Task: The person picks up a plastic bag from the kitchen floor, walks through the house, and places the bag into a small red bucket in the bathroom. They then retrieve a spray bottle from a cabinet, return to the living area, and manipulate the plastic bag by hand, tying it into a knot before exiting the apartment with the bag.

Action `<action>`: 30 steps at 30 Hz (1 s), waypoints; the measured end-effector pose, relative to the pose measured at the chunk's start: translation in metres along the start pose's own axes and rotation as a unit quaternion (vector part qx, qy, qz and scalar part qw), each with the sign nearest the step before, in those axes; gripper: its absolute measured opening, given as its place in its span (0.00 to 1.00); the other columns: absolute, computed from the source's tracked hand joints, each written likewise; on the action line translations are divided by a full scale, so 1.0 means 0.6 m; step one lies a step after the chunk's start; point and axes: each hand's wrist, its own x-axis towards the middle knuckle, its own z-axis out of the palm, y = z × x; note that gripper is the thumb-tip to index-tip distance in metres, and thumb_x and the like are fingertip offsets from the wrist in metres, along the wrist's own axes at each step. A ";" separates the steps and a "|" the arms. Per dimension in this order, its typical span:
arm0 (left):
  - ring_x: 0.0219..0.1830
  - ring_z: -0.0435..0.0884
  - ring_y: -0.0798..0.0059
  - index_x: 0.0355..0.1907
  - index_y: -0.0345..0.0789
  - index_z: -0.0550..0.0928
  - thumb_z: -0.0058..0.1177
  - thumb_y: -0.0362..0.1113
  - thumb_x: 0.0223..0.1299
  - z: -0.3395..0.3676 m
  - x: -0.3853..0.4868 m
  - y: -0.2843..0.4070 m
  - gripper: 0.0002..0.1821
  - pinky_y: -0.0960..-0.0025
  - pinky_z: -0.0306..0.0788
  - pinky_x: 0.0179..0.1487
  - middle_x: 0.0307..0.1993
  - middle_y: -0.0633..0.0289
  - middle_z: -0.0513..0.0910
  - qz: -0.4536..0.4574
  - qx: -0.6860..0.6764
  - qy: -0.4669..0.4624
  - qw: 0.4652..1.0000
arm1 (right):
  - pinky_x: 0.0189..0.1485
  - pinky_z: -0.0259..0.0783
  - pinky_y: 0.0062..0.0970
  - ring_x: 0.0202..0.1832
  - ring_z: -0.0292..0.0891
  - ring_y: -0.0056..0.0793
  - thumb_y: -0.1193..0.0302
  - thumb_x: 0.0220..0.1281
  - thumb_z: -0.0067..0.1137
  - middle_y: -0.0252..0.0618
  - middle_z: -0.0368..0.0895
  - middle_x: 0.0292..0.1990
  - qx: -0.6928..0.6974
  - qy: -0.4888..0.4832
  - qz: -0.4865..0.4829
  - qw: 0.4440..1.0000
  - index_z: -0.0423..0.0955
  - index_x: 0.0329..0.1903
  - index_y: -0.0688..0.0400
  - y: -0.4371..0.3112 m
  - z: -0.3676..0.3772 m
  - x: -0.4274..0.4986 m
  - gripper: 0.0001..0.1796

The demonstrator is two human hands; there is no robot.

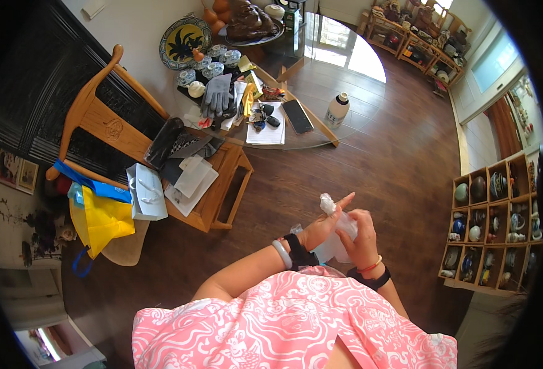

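A translucent white plastic bag [333,246] hangs close in front of my body, its upper part gathered into a narrow bunch. My right hand [363,235] grips the gathered part between thumb and bent fingers. The crumpled end pokes up beside the thumb of my left hand [319,230], which holds the bag there with its index finger stretched out. Both hands are near each other, above the wooden floor [280,193]. The bag's lower part is partly hidden by my wrists, and I cannot tell what it contains.
Ahead stands a round glass table [368,110] with a phone [297,116], a bottle [337,110], keys [258,122] and grey gloves [216,94]. A wooden chair [197,217] at left bears papers and bags. Shelves [481,244] of small ceramics stand at right.
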 end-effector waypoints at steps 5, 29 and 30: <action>0.65 0.61 0.71 0.71 0.39 0.52 0.24 0.53 0.73 -0.024 -0.016 0.021 0.31 0.67 0.55 0.67 0.70 0.59 0.55 -0.049 -0.067 0.045 0.996 | 0.40 0.71 0.34 0.39 0.74 0.45 0.69 0.45 0.67 0.45 0.74 0.43 0.045 -0.093 0.015 0.995 0.69 0.50 0.58 -0.014 -0.009 0.006 0.27; 0.61 0.68 0.57 0.65 0.37 0.60 0.22 0.52 0.73 -0.064 0.001 0.049 0.28 0.55 0.63 0.64 0.63 0.50 0.66 -0.006 -0.246 0.180 0.952 | 0.42 0.72 0.36 0.41 0.72 0.45 0.70 0.43 0.66 0.46 0.72 0.43 -0.026 0.009 -0.059 0.998 0.71 0.44 0.59 0.017 0.014 0.025 0.22; 0.60 0.69 0.59 0.65 0.37 0.61 0.21 0.52 0.73 -0.058 0.004 0.043 0.28 0.57 0.64 0.63 0.61 0.50 0.67 -0.025 -0.245 0.173 0.954 | 0.42 0.72 0.36 0.41 0.72 0.45 0.69 0.42 0.67 0.45 0.72 0.44 -0.022 0.031 -0.048 0.998 0.71 0.45 0.57 0.021 0.023 0.030 0.24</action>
